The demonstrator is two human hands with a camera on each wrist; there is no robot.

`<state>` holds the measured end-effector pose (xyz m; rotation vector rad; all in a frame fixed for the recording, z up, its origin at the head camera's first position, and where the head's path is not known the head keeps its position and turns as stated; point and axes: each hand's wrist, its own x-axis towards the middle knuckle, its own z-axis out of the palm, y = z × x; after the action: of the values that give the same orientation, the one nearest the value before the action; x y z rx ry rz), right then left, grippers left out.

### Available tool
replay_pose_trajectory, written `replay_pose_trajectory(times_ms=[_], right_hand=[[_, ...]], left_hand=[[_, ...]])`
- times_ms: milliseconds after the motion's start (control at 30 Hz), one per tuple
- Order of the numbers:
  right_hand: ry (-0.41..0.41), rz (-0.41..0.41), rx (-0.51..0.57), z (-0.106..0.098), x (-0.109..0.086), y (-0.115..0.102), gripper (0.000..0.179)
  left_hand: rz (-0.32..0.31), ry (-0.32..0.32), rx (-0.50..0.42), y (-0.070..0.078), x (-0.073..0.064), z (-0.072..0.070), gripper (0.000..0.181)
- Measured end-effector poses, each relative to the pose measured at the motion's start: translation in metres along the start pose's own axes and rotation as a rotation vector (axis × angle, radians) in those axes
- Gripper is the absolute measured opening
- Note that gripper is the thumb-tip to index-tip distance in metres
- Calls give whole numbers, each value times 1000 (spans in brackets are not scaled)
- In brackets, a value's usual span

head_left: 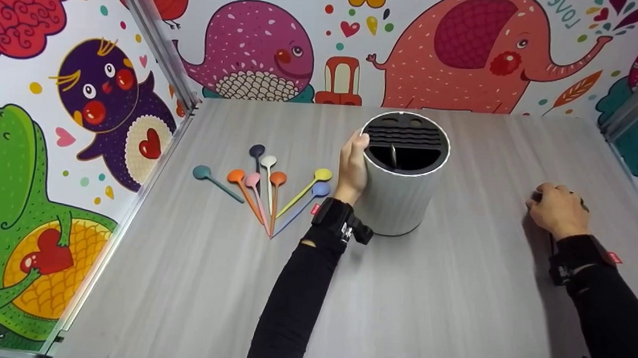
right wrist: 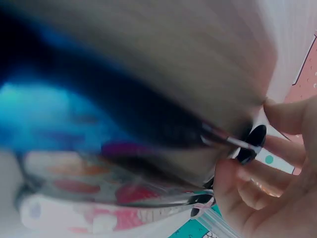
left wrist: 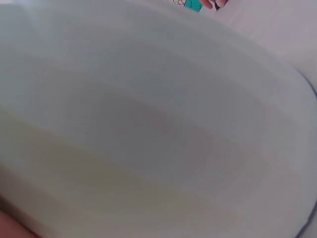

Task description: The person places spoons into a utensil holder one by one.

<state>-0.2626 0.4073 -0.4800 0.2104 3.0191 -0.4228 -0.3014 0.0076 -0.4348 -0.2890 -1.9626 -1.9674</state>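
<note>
A light grey cylindrical utensil holder [head_left: 397,206] with a black slotted top [head_left: 405,131] stands on the table. Its pale side fills the left wrist view. Against its left side, my left hand [head_left: 353,167] grips it near the rim; the far fingers are hidden. A thin shiny piece [head_left: 393,156] shows inside its large front opening. Farther right, low over the table, my right hand [head_left: 561,210] holds a shiny metal utensil with black parts [right wrist: 163,124]. Its reflective surface is blurred in the right wrist view, so its exact kind is unclear.
Left of the holder, several coloured spoons lie fanned out, among them a teal spoon [head_left: 202,173], a yellow spoon [head_left: 322,175] and a blue spoon [head_left: 320,189]. Cartoon-printed panels [head_left: 329,13] wall the table [head_left: 178,303] at the back and sides.
</note>
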Motion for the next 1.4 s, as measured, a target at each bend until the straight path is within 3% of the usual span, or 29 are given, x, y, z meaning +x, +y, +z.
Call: replay_pose_trajectory(times_ms=[167,400,633,700,833,1100,1300,1400], right_hand=[[-22,-63,28,-2,0,-3,47],[-104,-117,65,-4,3,-16,52],[-89,-175,78,0,5,-25,52],[-71,-190,88,3,5,-28,54],[-41,-209,133,6,6,-34,54],[-132,-123,403,10,3,-49,50],[-166,-132,550,13,1,-66,49],[-168,-148,565,12,-1,-75,52]], left_hand=[[6,-1,18,1,0,0,56],[18,-15,7,0,1,-2,54],[1,-31,23,42,-12,-8,49],[2,-30,26,43,-13,-8,50],[2,-30,29,41,-13,-8,50],[10,-23,22,4,-2,-2,51],[29,-9,11,-1,0,-1,54],[24,-12,-2,0,0,-1,56]])
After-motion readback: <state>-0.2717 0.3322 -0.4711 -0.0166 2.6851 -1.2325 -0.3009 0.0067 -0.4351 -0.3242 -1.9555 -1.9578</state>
